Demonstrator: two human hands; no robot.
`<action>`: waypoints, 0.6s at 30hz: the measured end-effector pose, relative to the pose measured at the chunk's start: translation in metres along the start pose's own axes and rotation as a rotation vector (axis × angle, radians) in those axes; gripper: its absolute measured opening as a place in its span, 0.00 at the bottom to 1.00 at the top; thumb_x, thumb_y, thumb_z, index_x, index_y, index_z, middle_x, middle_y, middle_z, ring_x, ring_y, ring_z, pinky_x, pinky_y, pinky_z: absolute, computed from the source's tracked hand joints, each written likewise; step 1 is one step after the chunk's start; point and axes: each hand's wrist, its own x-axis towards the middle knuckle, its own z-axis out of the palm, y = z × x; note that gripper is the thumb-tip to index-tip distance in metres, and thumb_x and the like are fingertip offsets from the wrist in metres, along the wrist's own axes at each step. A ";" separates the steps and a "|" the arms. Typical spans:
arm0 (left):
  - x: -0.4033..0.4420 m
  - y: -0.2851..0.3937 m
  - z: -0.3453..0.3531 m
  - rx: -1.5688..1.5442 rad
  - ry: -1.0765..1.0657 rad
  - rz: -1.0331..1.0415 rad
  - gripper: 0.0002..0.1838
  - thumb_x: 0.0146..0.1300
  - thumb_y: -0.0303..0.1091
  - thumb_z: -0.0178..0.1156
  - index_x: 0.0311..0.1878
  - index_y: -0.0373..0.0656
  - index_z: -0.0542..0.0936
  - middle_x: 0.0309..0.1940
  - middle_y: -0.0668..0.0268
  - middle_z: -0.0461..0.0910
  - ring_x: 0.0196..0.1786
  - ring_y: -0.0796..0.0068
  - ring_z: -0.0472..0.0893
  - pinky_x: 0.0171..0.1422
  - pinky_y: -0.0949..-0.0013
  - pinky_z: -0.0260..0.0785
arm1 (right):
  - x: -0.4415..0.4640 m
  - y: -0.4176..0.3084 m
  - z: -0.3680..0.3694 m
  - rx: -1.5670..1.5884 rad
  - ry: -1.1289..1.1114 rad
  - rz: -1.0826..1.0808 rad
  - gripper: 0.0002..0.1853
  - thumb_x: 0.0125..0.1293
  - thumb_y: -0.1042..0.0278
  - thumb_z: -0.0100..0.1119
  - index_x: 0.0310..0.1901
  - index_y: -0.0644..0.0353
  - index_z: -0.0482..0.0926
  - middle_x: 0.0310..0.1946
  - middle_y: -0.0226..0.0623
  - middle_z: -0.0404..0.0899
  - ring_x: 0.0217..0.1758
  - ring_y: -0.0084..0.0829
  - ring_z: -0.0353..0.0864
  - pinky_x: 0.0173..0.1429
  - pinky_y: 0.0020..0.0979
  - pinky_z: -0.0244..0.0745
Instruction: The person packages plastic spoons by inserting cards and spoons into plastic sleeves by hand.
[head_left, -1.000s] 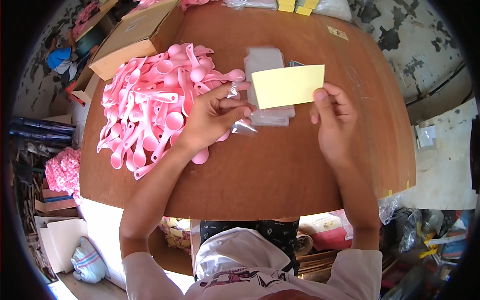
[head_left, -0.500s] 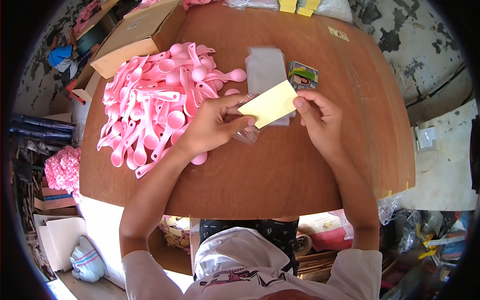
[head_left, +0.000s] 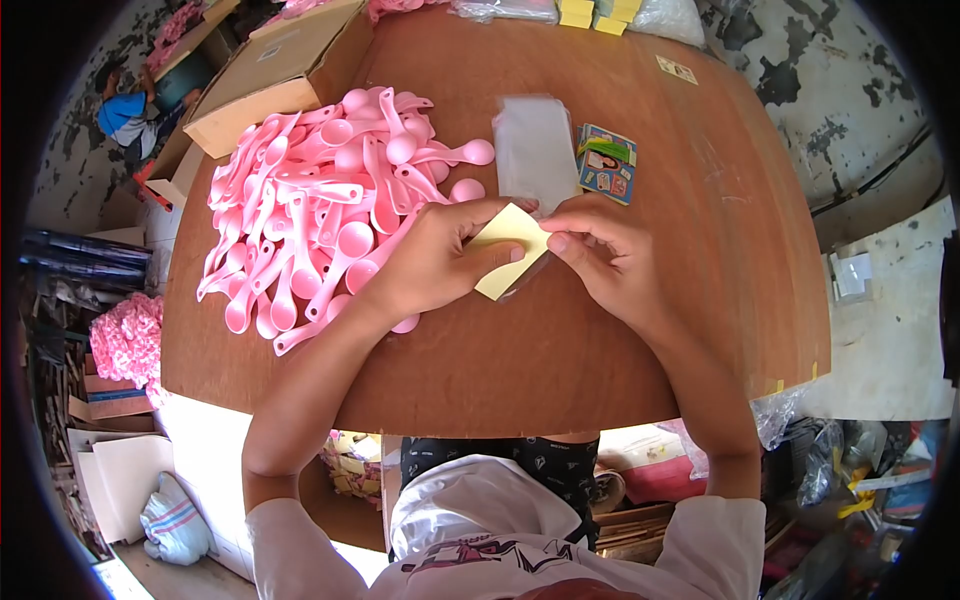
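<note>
My left hand (head_left: pixel 435 258) is closed on a pale yellow paper card (head_left: pixel 522 235), its thumb pressed on top. A clear plastic bag (head_left: pixel 528 277) shows along the card's lower right edge, partly hidden by it. At the card's right corner, my right hand (head_left: pixel 608 248) pinches with thumb and forefinger; whether it also grips the bag I cannot tell. Just beyond the hands lies a stack of clear plastic bags (head_left: pixel 535 150). Beside it is a pile of printed colour cards (head_left: pixel 607 178) with a green band. Pink plastic spoons (head_left: pixel 352 240) are heaped left of my left hand.
A cardboard box (head_left: pixel 280 65) stands behind the spoons on the brown table (head_left: pixel 700 300). Yellow card stacks (head_left: pixel 592 12) and plastic packs sit at the far edge. One small card (head_left: pixel 677 68) lies far right. Another person (head_left: pixel 128 110) is at the far left.
The yellow card has moved down and a little left, its angle changed, with the bag edge now under it. My right hand came left and down with it.
</note>
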 end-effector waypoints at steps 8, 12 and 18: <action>0.002 -0.002 0.000 0.009 0.012 0.041 0.21 0.65 0.29 0.64 0.60 0.36 0.76 0.38 0.64 0.84 0.39 0.83 0.80 0.42 0.74 0.73 | -0.001 -0.001 0.002 -0.008 0.003 0.046 0.08 0.65 0.75 0.62 0.45 0.61 0.84 0.37 0.31 0.80 0.32 0.17 0.75 0.33 0.19 0.68; 0.007 0.017 -0.002 0.094 -0.012 -0.022 0.21 0.65 0.29 0.64 0.60 0.35 0.76 0.38 0.63 0.84 0.37 0.82 0.79 0.42 0.73 0.72 | 0.001 -0.001 -0.003 -0.006 -0.006 0.033 0.07 0.66 0.75 0.62 0.44 0.60 0.84 0.37 0.31 0.80 0.32 0.17 0.76 0.33 0.20 0.69; 0.024 0.006 0.004 0.281 0.020 0.218 0.21 0.66 0.32 0.63 0.60 0.36 0.76 0.47 0.54 0.84 0.45 0.73 0.83 0.49 0.74 0.74 | -0.002 0.007 -0.002 0.087 -0.035 0.068 0.08 0.66 0.70 0.64 0.46 0.59 0.84 0.38 0.32 0.81 0.34 0.18 0.77 0.37 0.21 0.72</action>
